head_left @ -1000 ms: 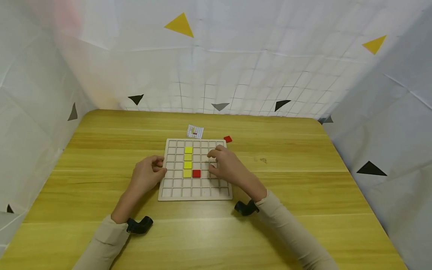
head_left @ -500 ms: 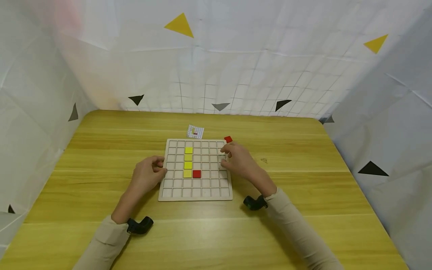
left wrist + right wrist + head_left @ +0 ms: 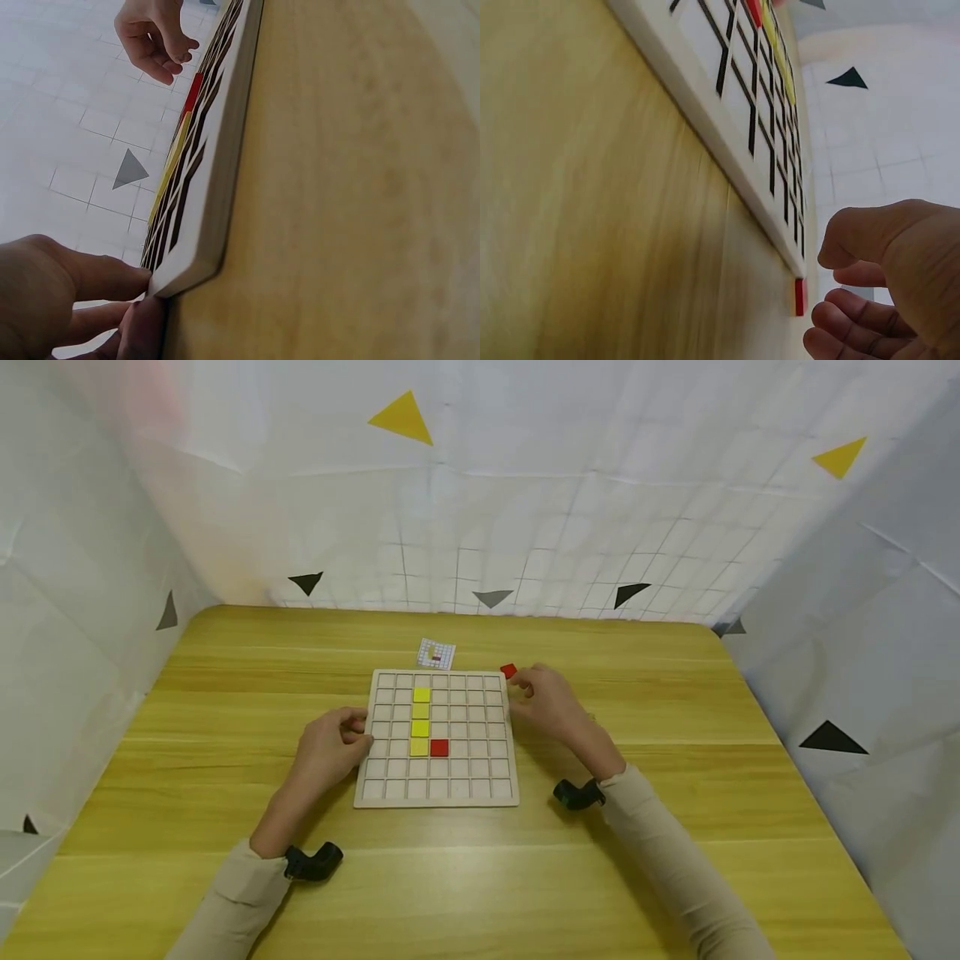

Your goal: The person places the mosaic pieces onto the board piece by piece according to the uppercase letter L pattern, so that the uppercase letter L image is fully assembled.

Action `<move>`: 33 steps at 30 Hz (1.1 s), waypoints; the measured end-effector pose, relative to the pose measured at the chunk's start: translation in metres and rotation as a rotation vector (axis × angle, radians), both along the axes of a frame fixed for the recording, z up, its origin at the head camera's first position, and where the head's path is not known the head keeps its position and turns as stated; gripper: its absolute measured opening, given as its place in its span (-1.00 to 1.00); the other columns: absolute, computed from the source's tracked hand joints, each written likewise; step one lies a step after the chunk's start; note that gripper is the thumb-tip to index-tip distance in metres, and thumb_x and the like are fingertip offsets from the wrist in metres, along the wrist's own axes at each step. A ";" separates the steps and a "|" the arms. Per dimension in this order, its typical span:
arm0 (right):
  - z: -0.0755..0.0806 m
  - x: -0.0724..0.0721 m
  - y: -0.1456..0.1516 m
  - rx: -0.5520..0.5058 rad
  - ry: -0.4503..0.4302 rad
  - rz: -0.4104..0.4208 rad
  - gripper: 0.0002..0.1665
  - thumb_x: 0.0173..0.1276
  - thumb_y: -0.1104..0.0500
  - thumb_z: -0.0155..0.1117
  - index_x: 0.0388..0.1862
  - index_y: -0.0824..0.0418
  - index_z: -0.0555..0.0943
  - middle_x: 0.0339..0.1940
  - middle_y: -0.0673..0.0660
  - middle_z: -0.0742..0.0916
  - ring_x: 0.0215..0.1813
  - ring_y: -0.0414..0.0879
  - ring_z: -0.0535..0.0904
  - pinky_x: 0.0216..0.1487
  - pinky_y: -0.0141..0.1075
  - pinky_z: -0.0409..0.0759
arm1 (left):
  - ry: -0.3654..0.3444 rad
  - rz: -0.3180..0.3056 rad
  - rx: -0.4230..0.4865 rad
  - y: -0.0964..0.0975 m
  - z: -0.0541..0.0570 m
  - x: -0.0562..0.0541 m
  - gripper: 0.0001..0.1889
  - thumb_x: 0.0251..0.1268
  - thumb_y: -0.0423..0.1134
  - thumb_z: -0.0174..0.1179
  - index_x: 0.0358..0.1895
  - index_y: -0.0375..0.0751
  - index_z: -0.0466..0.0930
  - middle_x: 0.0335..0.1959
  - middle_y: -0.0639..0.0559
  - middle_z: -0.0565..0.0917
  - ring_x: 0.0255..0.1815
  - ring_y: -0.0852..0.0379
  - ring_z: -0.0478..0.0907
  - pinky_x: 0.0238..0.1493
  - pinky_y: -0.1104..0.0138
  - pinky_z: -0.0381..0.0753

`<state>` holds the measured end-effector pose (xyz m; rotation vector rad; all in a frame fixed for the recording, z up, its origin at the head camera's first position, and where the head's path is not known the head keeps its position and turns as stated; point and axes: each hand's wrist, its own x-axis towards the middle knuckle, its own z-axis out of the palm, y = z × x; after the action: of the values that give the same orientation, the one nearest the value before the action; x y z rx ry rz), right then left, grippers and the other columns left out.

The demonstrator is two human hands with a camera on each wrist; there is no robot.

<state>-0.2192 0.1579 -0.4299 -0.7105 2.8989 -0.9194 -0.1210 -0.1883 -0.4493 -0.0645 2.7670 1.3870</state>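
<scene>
Nearest us, our left hand (image 3: 330, 752) rests at the left edge of the board (image 3: 437, 797), fingers curled with the tips pinching that edge; the left wrist view shows thumb and fingers (image 3: 97, 277) pressed on its corner. The board lies flat and nearly square on the table (image 3: 675, 877), its sides running roughly along the table's edges.

In its grid sit four yellow tiles (image 3: 421, 720), set as one column whose long axis runs away from us, and a red tile (image 3: 439, 747) in the cell just right of the lowest yellow one. The other cells hold nothing.

Beyond the board's far right corner, our right hand (image 3: 546, 697) hovers with fingers loosely curled and holding nothing, just beside a loose red tile (image 3: 508, 671) that lies flat on the table, close to that corner. The right wrist view shows the tile (image 3: 800, 296) apart from the fingertips (image 3: 832, 315).

Farther on, a small card (image 3: 436, 653) lies past the board's far edge. White gridded sheets with yellow and dark triangles wall the table on three sides.
</scene>
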 end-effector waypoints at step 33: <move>-0.007 -0.055 0.003 0.100 0.005 0.041 -0.52 0.22 0.32 0.36 0.15 0.37 0.59 -0.05 0.28 0.60 -0.04 0.13 0.56 -0.05 -0.05 0.57 | 0.020 -0.016 0.003 0.000 -0.001 -0.001 -0.54 0.30 -0.32 0.26 0.25 -0.38 0.53 -0.08 -0.18 0.65 -0.13 -0.04 0.67 -0.19 0.15 0.65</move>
<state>-0.2739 0.1610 -0.4372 -0.7621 2.8993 -0.7633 -0.1216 -0.1881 -0.4506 -0.0279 2.7756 1.3955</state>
